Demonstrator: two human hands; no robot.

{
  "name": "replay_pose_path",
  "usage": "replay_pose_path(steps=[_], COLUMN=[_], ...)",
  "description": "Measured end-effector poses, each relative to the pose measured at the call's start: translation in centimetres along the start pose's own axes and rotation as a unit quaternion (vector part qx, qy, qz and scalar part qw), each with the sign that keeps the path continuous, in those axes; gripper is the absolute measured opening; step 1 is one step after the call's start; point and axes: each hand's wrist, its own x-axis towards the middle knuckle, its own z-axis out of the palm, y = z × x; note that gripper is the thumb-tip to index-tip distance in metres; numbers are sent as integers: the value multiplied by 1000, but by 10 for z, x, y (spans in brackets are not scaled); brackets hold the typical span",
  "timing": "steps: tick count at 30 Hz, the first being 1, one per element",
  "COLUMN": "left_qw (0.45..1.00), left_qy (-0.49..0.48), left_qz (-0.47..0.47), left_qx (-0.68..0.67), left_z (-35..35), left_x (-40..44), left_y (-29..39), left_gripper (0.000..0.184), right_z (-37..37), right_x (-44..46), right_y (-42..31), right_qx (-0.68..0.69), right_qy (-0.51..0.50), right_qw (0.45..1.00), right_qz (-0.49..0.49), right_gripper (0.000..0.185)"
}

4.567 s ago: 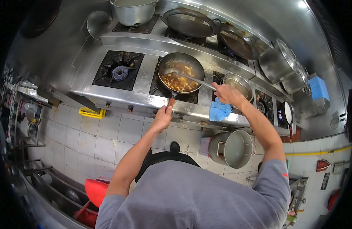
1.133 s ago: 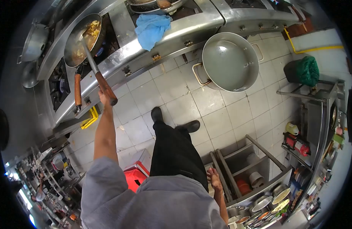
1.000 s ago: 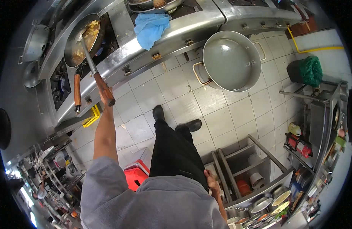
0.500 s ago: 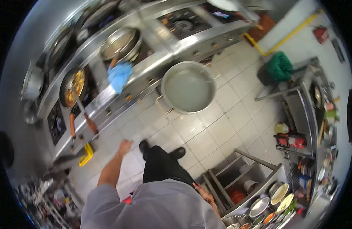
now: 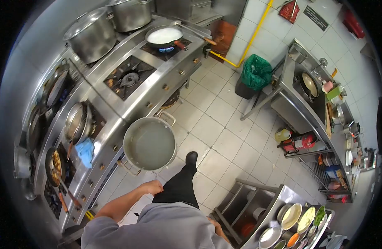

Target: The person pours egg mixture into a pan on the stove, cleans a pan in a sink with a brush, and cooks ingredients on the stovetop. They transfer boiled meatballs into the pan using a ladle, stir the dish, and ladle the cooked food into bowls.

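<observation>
My left hand (image 5: 153, 187) hangs in front of my body with its fingers curled into a loose fist, and nothing shows in it. The large metal pot (image 5: 150, 143) on the floor is the thing nearest to it, a short way ahead; the pot is wide, two-handled and holds cloudy liquid. At my right side, my right hand (image 5: 217, 228) is low and mostly covered by the shirt, so its fingers are hidden. Close to that hand stands a metal counter (image 5: 287, 193) with several bowls and pans of food.
Along the left runs a steel stove (image 5: 100, 124) with a food-filled pan (image 5: 55, 166), a blue cloth (image 5: 85, 152) and tall pots (image 5: 91, 35). A frying pan (image 5: 164, 36) of white contents sits over a lit flame. A green-lined bin (image 5: 256, 71) and a shelf unit (image 5: 307, 112) stand right.
My view has turned to the right and moved forward; the floor pot now appears further left and closer to me. My left hand has gone from partly extended fingers to a fist.
</observation>
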Motion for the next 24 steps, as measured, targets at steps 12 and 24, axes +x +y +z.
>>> replay_pose_path(steps=[12, 24], left_qw=[929, 795], left_qy=[293, 304], left_qz=[207, 85], left_qx=[92, -518], left_z=[-129, -239], left_x=[108, 241], left_y=[315, 364], left_gripper=[21, 17], right_z=[-163, -387], right_x=[-9, 36], right_y=[-217, -457], right_qx=[23, -67], right_qy=[100, 70], right_qw=[994, 992], right_qz=[-36, -83], right_gripper=[102, 86])
